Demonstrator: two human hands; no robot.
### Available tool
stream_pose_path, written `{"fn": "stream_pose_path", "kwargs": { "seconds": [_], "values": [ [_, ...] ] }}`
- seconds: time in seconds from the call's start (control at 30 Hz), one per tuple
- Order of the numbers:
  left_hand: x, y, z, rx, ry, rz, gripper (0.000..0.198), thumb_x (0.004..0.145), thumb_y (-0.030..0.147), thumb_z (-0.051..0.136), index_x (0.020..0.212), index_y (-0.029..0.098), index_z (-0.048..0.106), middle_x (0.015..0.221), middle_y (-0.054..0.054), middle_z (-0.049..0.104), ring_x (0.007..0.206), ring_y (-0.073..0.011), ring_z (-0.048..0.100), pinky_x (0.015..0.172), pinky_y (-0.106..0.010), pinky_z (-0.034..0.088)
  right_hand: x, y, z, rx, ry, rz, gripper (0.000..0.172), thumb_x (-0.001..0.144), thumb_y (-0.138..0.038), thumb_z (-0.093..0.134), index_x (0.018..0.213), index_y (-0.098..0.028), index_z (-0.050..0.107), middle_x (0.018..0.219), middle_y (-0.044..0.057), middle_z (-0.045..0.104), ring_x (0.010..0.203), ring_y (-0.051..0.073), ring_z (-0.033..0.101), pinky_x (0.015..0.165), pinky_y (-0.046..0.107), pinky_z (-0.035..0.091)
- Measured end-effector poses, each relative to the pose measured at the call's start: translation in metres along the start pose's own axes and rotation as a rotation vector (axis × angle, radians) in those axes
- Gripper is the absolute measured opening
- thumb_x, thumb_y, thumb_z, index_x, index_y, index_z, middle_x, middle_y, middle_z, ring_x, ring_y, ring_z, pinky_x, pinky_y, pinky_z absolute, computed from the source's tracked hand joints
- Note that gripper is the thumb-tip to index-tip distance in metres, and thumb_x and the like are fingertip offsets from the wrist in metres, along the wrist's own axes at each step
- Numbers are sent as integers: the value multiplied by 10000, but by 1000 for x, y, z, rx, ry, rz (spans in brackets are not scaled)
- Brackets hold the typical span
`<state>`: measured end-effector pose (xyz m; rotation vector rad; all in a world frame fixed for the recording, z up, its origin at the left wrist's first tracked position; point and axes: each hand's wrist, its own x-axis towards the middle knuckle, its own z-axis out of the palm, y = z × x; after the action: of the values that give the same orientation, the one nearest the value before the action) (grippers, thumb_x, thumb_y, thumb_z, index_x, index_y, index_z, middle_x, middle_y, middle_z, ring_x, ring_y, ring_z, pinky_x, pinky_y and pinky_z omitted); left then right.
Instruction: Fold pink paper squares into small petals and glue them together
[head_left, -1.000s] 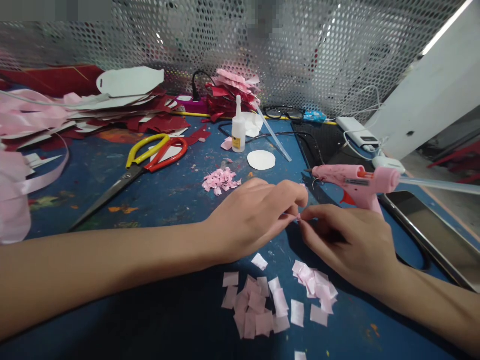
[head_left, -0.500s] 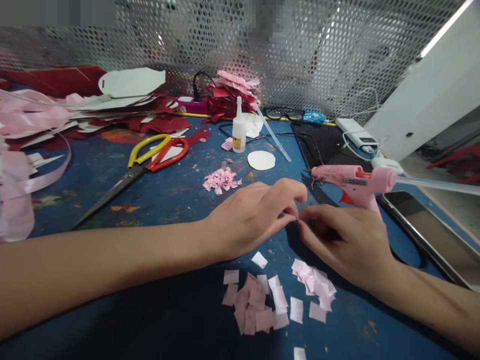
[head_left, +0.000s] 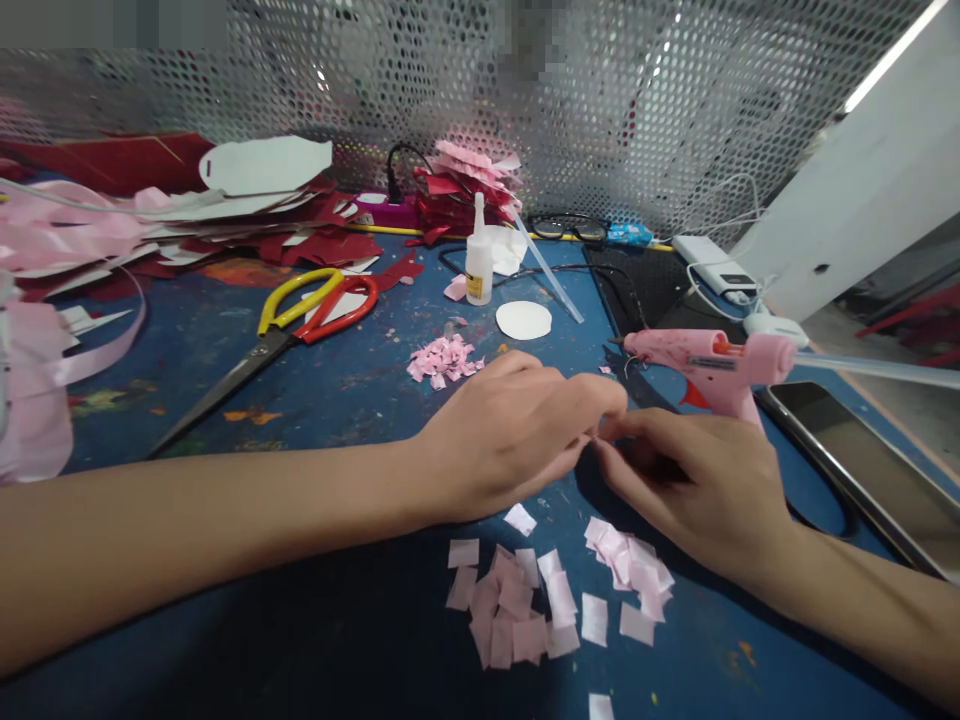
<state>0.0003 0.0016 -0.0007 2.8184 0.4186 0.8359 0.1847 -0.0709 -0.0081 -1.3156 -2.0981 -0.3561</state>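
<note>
Bent fingers bring the tips of the left hand [head_left: 517,435] and the right hand [head_left: 697,480] together just right of centre, low over the blue paint-stained table [head_left: 330,400]. The fingertips hide one another, so whether either hand grips anything cannot be told; a scrap pinched there would be too small to make out. Both forearms run out of view.

On the near side, thin pale-pink square paper pieces [head_left: 529,638] lie in two overlapping clusters with a few loose ones; the nearest is cut off at the bottom edge. Beyond the left hand sits a small heap of crumpled pink scraps [head_left: 442,360], its near edge close to the knuckles.

The right hand covers the lower grip of the pink plastic glue gun [head_left: 712,360], whose side strip cannot be read; its clear glue stick [head_left: 877,368] leaves view at right. The black glossy smartphone [head_left: 870,470] is also cut off there, its screen dark. Behind the left forearm, the blade tip of the yellow-and-red-handled metal scissors [head_left: 274,340] is hard to follow.

The white nozzle-topped plastic bottle [head_left: 478,260] at the far side carries a yellow label, its print illegible. Grey blocks mask patches of the perforated metal screen [head_left: 420,70].
</note>
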Motion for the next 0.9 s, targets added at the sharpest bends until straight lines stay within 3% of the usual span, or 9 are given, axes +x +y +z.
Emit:
{"fn": "stream_pose_path", "kwargs": {
  "seconds": [0.23, 0.37, 0.5, 0.77, 0.9],
  "values": [
    [2, -4, 3, -512, 184, -261, 256, 802, 87, 562, 952, 210, 395, 791, 41, 590, 739, -96, 612, 727, -249, 467, 0, -5, -5, 118, -15, 12, 102, 814, -257, 599, 771, -188, 537, 442, -88, 541, 365, 55, 495, 405, 186, 346],
    [6, -10, 4, -761, 173, -380, 303, 794, 105, 579, 939, 227, 343, 764, 53, 598, 706, -92, 614, 726, -265, 481, -1, -5, -5, 154, -84, -66, 111, 840, -232, 552, 735, -198, 545, 453, -81, 524, 374, 60, 465, 424, 203, 360],
    [9, -9, 4, -964, 159, -448, 337, 776, 79, 582, 909, 232, 312, 734, 68, 592, 675, -80, 624, 700, -252, 488, 1, -5, -5, 116, -40, -26, 87, 841, -229, 571, 765, -187, 582, 432, -93, 494, 368, 53, 461, 413, 197, 345],
    [9, -5, 3, -1089, 135, -534, 439, 729, 106, 692, 909, 227, 310, 722, 49, 674, 658, -77, 650, 662, -205, 490, 2, -3, -3, 112, -7, 51, 151, 843, -303, 620, 848, -158, 662, 422, -92, 478, 355, 41, 439, 388, 189, 316],
    [8, -4, 2, -1080, 128, -542, 450, 720, 110, 707, 930, 231, 327, 721, 45, 691, 662, -93, 669, 672, -210, 505, 3, -2, -5, 192, -29, 65, 135, 869, -252, 586, 862, -152, 675, 463, -68, 543, 373, 42, 454, 389, 189, 323]
  ]
}}
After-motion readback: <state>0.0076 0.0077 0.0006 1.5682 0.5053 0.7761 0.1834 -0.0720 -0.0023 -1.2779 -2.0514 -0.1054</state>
